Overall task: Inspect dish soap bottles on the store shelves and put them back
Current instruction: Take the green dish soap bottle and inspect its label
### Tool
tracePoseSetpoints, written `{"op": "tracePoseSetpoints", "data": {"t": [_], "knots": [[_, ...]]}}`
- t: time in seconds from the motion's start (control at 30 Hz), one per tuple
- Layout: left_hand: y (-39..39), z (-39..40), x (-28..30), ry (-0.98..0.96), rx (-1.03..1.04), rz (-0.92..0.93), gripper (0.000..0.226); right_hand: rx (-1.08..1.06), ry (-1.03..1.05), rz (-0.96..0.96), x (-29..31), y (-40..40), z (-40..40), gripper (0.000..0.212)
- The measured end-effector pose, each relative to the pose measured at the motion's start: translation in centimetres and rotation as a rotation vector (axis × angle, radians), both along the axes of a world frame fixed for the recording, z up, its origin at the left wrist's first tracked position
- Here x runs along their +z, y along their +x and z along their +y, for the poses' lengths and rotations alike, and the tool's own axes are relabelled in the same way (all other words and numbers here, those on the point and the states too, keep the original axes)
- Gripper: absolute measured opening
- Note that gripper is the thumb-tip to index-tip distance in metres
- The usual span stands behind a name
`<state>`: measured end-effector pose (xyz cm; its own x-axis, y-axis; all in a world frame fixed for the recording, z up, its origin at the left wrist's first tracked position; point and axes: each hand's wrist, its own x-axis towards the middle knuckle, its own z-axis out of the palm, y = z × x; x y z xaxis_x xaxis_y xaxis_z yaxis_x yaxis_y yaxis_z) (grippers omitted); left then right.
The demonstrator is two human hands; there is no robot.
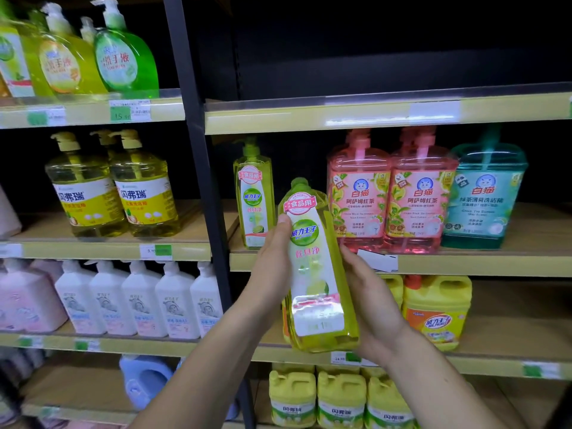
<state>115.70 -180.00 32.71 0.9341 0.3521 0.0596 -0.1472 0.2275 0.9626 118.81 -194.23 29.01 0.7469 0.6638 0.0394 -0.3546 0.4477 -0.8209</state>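
We hold the yellow-green dish soap bottle (318, 274) before the shelf (464, 264) (label facing us), left hand (272, 267) gripping its side, right hand (368, 292) curled round its lower edge.

In front of me the wooden shelf (526, 239) carries one slim green soap bottle (253, 196), two pink pump bottles (393, 196) and a teal one (483, 199)
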Motion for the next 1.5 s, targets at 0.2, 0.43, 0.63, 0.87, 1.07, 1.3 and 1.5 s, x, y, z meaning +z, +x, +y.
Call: {"op": "tracePoseSetpoints", "data": {"t": [0.2, 0.43, 0.63, 0.87, 1.07, 1.3, 1.5], "knots": [[1.1, 1.5, 1.0, 0.013, -0.067, 0.135, 0.046, 0.02, 0.035, 0.152, 1.2, -0.1, -0.1, 0.053], [2.1, 1.5, 1.5, -0.061, -0.129, 0.18, 0.07, -0.056, 0.071, 0.248, 4.3, -0.1, 1.2, 0.05], [2.9, 1.5, 2.0, -0.105, -0.161, 0.235, 0.077, -0.135, 0.081, 0.243, 5.7, -0.3, 1.4, 0.045], [3.6, 2.0, 1.7, -0.163, -0.229, 0.244, 0.075, -0.185, -0.017, 0.209, 6.6, -0.7, 1.7, 0.045], [3.6, 2.5, 1.1, -0.114, -0.319, 0.183, 0.07, -0.401, -0.288, -0.083, 6.7, -0.1, 2.4, 0.05], [3.3, 1.6, 1.9, 0.083, -0.271, 0.108, 0.055, -0.576, -0.58, -0.555, 3.4, 1.3, 2.2, 0.064], [2.5, 1.1, 2.1, 0.07, -0.23, 0.066, 0.048, -0.574, -0.616, -0.604, 3.1, 1.5, 2.0, 0.064]]}}
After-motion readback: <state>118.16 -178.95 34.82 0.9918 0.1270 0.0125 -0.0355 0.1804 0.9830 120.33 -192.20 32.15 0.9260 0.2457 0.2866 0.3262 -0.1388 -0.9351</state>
